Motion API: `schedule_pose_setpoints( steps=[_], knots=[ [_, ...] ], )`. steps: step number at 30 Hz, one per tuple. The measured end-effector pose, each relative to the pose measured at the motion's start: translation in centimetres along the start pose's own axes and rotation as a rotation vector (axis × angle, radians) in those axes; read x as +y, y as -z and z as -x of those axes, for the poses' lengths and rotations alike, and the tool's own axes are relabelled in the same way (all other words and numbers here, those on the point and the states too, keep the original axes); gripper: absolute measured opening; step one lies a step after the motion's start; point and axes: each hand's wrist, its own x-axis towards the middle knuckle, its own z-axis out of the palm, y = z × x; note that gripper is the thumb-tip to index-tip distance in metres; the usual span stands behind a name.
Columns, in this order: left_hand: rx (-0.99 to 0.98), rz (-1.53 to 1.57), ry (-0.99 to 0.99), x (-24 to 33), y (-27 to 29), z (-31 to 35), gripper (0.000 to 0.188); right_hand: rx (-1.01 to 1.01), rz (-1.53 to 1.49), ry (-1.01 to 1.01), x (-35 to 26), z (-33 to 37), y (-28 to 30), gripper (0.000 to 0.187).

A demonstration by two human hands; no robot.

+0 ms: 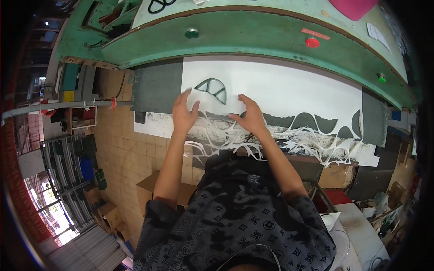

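Observation:
A dark green cutting die (212, 94), a curved metal outline with cross braces, lies on a white sheet (289, 86). To its left, my left hand (184, 115) is open, thumb apart from the fingers, and holds nothing. On the die's right, my right hand (250, 116) is also open and empty, its fingers spread toward the die. Neither hand touches the die; whether the fingertips rest on the sheet I cannot tell. Along the sheet's near edge, curved cut-outs leave thin white strips of scrap (327, 149) hanging toward me.
Beyond the sheet runs a green machine beam (244, 34) with a red button (312, 43) and green buttons (191, 33). A dark grey board (156, 86) lies under the sheet. A pink container (355, 7) and black-handled scissors (160, 4) are on top. Cardboard boxes (110, 214) stand at the lower left.

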Motion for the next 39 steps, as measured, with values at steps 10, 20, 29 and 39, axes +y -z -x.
schedule_pose_setpoints(
  steps=[10,20,29,39],
  knots=[
    [-0.241,0.17,0.208,-10.0,-1.0,0.8,0.07,-0.046,0.195,0.094,-1.6,-2.8,-9.5,0.061],
    [0.072,0.343,-0.057,-15.8,-1.8,3.9,0.053,0.066,0.419,0.119,-3.7,-1.2,-13.2,0.052],
    [0.067,0.405,-0.017,-15.9,-1.0,3.3,0.049,0.028,0.479,0.17,-3.9,-1.9,-13.5,0.051],
    [0.061,0.392,0.044,-16.0,2.5,4.7,0.039,0.018,0.471,0.169,-3.5,-1.9,-13.3,0.052]
  ],
)
